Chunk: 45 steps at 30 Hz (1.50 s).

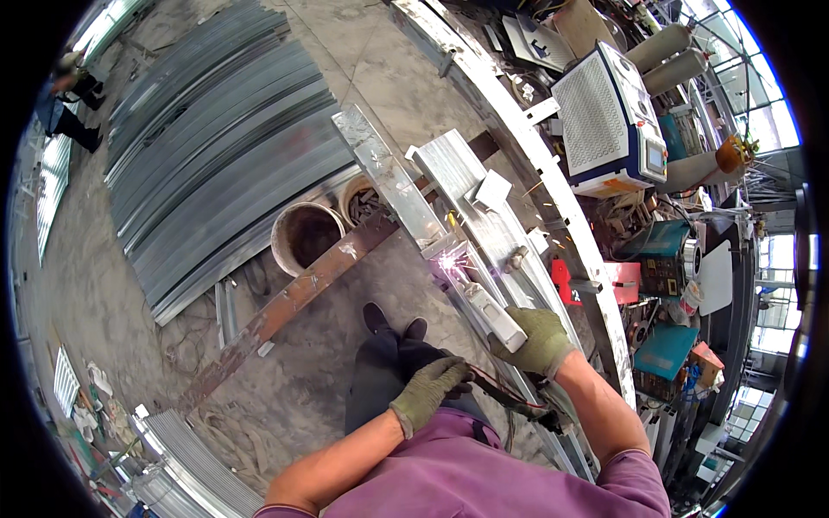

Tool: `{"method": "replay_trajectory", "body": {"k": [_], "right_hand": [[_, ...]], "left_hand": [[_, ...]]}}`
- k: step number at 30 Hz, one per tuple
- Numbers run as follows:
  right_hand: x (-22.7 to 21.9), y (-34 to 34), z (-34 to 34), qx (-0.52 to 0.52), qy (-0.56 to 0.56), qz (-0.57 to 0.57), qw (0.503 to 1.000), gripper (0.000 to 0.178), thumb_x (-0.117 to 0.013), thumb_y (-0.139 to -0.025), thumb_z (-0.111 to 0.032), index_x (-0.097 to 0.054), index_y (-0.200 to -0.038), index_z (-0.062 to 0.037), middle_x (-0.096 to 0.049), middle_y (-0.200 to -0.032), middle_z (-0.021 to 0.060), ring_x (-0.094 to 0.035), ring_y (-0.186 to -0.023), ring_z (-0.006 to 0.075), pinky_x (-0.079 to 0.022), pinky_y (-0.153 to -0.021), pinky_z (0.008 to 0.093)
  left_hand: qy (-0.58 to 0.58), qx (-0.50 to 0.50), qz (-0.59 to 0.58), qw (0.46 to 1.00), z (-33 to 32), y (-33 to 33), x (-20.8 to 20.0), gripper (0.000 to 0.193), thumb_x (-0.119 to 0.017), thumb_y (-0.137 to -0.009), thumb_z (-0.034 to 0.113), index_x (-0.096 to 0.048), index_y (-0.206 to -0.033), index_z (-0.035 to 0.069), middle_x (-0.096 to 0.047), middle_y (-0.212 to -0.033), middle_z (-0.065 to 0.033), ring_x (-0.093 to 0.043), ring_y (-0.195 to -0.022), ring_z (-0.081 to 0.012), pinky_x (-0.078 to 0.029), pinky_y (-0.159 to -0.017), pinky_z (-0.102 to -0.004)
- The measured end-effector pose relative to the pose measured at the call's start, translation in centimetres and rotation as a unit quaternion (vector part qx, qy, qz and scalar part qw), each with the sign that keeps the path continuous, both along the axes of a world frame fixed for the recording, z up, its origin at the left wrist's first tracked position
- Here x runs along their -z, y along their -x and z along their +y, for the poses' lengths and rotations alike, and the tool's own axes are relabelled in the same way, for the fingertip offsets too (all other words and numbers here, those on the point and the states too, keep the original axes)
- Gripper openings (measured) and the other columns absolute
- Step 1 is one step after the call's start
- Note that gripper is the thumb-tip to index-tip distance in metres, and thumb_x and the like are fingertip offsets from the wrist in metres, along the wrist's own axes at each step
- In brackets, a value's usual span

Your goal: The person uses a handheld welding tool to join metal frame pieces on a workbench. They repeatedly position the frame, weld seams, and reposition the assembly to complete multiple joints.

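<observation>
My right hand (537, 340), in an olive work glove, grips a white welding torch (489, 311) whose tip throws a bright spark (449, 260) on a joint of shiny metal channels (466, 186). My left hand (429, 390), gloved too, is closed on the torch's dark cable (509, 399) near my waist. The channels lie across a rusty steel beam (294, 298). My dark shoes (393, 324) show below the joint.
A white and blue welding machine (609, 121) stands at the right among cables and boxes. Two round buckets (306, 235) sit by the beam. Stacks of grey metal profiles (216, 147) cover the floor at left. A person (73, 99) stands far left.
</observation>
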State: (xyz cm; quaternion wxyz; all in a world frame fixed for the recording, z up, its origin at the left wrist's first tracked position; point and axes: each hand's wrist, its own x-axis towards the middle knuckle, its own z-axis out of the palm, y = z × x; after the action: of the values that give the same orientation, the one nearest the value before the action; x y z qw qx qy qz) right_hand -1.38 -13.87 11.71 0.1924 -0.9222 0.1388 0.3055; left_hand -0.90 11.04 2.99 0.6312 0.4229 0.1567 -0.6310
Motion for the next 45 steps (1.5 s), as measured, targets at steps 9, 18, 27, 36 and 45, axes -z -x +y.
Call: {"method": "replay_trajectory", "body": {"k": [9,18,27,36,45], "right_hand": [[2.1,0.5,-2.7,0.009,-0.029,-0.006,1.0,0.042,-0.078,-0.084,-0.051,-0.076,-0.1,-0.0128,-0.079,-0.098,0.0174,-0.076,-0.095,0.0417,-0.06,-0.084,0.0517],[2.8,1.6,-3.5,-0.004,-0.033,-0.045,0.998,0.038,-0.076,-0.087,-0.049,-0.074,-0.099,-0.0132,-0.078,-0.091,0.0179,-0.075,-0.088,0.0433,-0.06,-0.081,0.0528],[3.4,1.9,-2.6,0.003,-0.03,-0.047,0.998,0.041,-0.078,-0.085,-0.05,-0.077,-0.104,-0.0136,-0.079,-0.098,0.0178,-0.076,-0.096,0.0406,-0.06,-0.085,0.0522],[4.8,4.0,-1.3,0.142,-0.104,-0.13,0.976,0.04,-0.084,-0.089,-0.046,-0.078,-0.109,-0.0118,-0.08,-0.097,0.0163,-0.079,-0.094,0.0384,-0.062,-0.085,0.0459],[3.2,4.3,5.7,0.347,-0.152,-0.098,0.92,0.046,-0.089,-0.092,-0.032,-0.077,-0.128,-0.006,-0.082,-0.101,0.0082,-0.075,-0.088,0.0167,-0.061,-0.08,0.035]], "left_hand": [[-0.055,-0.074,-0.017,0.996,0.9,0.7,0.0,0.04,-0.061,-0.116,0.028,-0.063,-0.148,0.004,-0.077,-0.127,-0.013,-0.075,-0.108,-0.0216,-0.06,-0.093,-0.0341],[-0.053,-0.042,-0.044,0.997,-2.0,2.0,-0.8,0.04,-0.061,-0.115,0.029,-0.064,-0.147,0.004,-0.077,-0.126,-0.0118,-0.074,-0.109,-0.0204,-0.059,-0.092,-0.0342],[-0.061,-0.025,-0.093,0.993,-1.5,4.0,-1.1,0.042,-0.064,-0.114,0.027,-0.063,-0.147,0.002,-0.077,-0.126,-0.0101,-0.075,-0.109,-0.0204,-0.06,-0.092,-0.0343],[0.004,0.119,-0.125,0.985,-0.9,0.9,-2.0,0.048,-0.067,-0.112,0.029,-0.063,-0.148,-0.002,-0.073,-0.124,-0.0079,-0.07,-0.108,-0.0157,-0.056,-0.098,-0.0325],[0.187,0.352,-0.043,0.916,-0.9,-2.5,3.3,0.055,-0.082,-0.102,0.032,-0.062,-0.146,0.006,-0.067,-0.124,-0.0018,-0.06,-0.119,-0.0132,-0.051,-0.104,-0.0328]]}}
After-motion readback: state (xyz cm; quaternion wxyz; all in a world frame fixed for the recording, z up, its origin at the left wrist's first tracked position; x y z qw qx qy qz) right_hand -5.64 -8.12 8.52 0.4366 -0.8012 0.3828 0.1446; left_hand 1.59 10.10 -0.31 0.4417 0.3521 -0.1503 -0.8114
